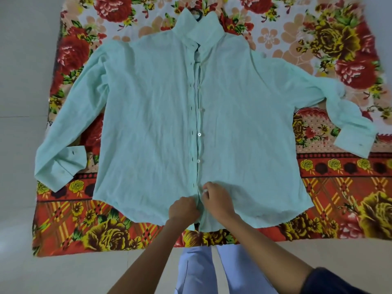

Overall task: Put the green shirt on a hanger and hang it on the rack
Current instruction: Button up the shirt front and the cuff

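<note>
The pale green shirt [148,115] lies flat, front up, on a flowered blanket [331,198], with its sleeves spread out to both sides. A dark hanger hook [198,16] pokes out above the collar; the remainder of the hanger is hidden inside the shirt. Down at the hem, my left hand [184,209] pinches the left front edge. Right beside it, my right hand [216,198] grips the right front edge at the lowest button. The upper buttons look undone and the placket gapes slightly near the collar.
The blanket lies on a pale tiled floor [19,145]. My legs in light blue trousers [197,270] stand at the blanket's near edge. No rack is in view.
</note>
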